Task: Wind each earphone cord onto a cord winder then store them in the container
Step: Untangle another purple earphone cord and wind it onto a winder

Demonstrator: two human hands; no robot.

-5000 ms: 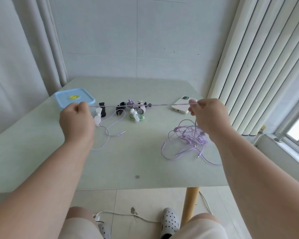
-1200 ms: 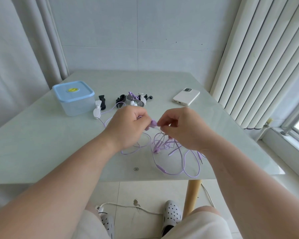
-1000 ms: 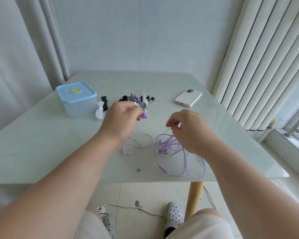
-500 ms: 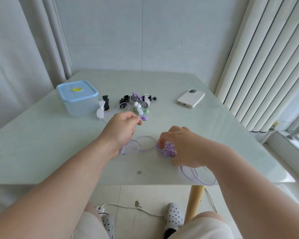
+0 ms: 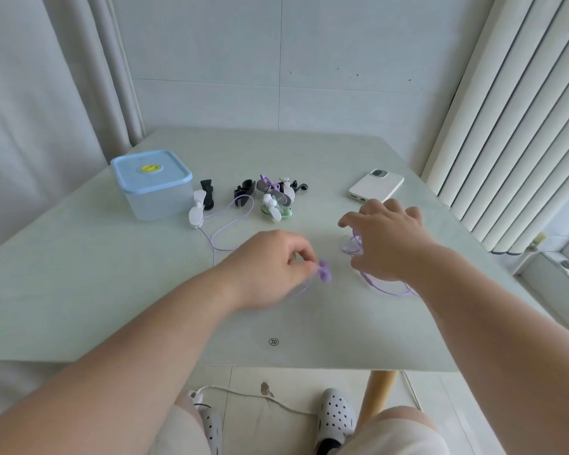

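My left hand (image 5: 270, 264) pinches a purple earbud (image 5: 324, 270) of a lilac earphone cord just above the table. That cord (image 5: 225, 229) loops back across the table to a white cord winder (image 5: 196, 210). My right hand (image 5: 386, 239) hovers with spread fingers over a bundle of purple cord (image 5: 380, 287), which it partly hides. I cannot tell whether it touches the bundle. Several cord winders (image 5: 270, 195), black, grey, green and white, lie in a cluster at the back. The clear container with a blue lid (image 5: 151, 183) stands shut at the back left.
A white phone (image 5: 375, 189) lies face down at the back right, close to my right hand. The pale green table (image 5: 79, 274) ends just in front of my arms. Vertical blinds hang at the right and a curtain at the left.
My right hand has let go of the purple bundle and lifted with fingers spread, moving back towards the phone. My left hand has drawn the earbud nearer to me.
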